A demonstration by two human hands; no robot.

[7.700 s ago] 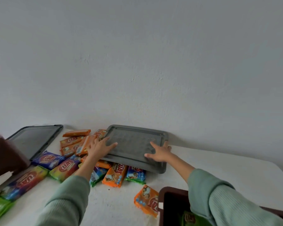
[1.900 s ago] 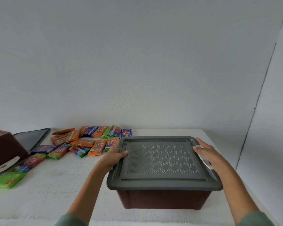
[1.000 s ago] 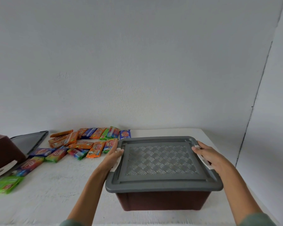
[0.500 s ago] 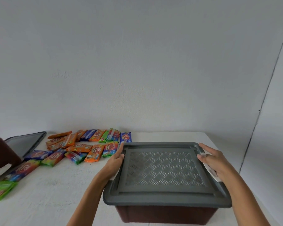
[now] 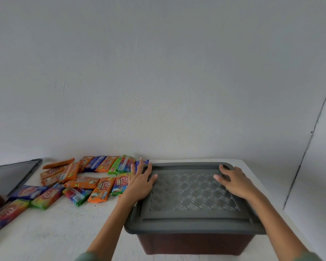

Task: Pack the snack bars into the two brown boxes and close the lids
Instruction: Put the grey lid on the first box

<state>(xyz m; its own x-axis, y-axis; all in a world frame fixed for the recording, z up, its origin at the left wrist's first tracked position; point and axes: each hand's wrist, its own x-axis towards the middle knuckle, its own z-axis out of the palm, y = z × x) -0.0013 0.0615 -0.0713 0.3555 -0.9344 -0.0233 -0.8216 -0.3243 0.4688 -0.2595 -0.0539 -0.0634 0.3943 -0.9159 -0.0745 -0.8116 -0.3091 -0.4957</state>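
Resting flat and unclenched, both hands, left [image 5: 140, 182] and right [image 5: 233, 182], are pressed on the grey lid [image 5: 193, 196]. Loose snack bars [image 5: 83, 178] are scattered on the bench [image 5: 64, 228] just left of the brown box [image 5: 194, 243].

The grey lid [image 5: 194, 196] looks like matt plastic, its centre embossed with a raised tread pattern (faintly shiny on the ridges), over a smooth brown plastic box [image 5: 194, 243]. The snack bars [image 5: 102, 189] wear glossy foil-like wrappers on a rough, matt white table [image 5: 60, 227]

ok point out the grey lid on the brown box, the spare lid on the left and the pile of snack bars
grey lid [image 5: 192, 193], head view, patterned centre panel
spare lid [image 5: 11, 176], head view, its flat inner face
snack bars [image 5: 102, 189], head view, an orange wrapper near the pile's front
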